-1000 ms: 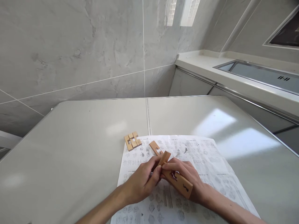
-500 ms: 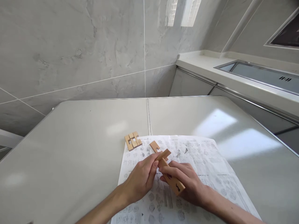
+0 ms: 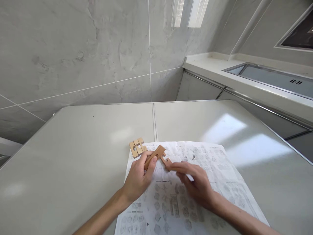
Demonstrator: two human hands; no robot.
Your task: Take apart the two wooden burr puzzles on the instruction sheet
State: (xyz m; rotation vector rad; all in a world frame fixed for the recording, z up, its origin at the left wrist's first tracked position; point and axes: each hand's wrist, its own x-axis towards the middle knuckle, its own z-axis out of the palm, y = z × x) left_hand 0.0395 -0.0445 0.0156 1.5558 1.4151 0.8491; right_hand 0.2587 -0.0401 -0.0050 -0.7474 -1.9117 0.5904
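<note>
My left hand (image 3: 139, 176) is closed around a wooden puzzle piece (image 3: 159, 150), a flat bar tilted up to the right with a dark cutout beside my thumb. Whether a second bar lies in the same grip, I cannot tell. Just right of it, a notched wooden piece (image 3: 166, 161) slants over the printed sheet (image 3: 168, 209). The index fingertip of my right hand (image 3: 197, 182) meets that piece's lower end, while the thumb stays apart below. Several notched wooden pieces (image 3: 137, 147) lie side by side at the sheet's upper left corner, partly behind my left fingers.
The sheet lies on a pale table (image 3: 61, 156) with a seam (image 3: 154, 120) running to its far edge. Behind stands a grey tiled wall (image 3: 110, 49). At the right is a counter (image 3: 205, 63) with a glass-topped inset (image 3: 269, 80).
My hands have parted. The marked bar has left my right hand, which now reaches the notched piece on the sheet. My left hand has shifted left, still gripping wood.
</note>
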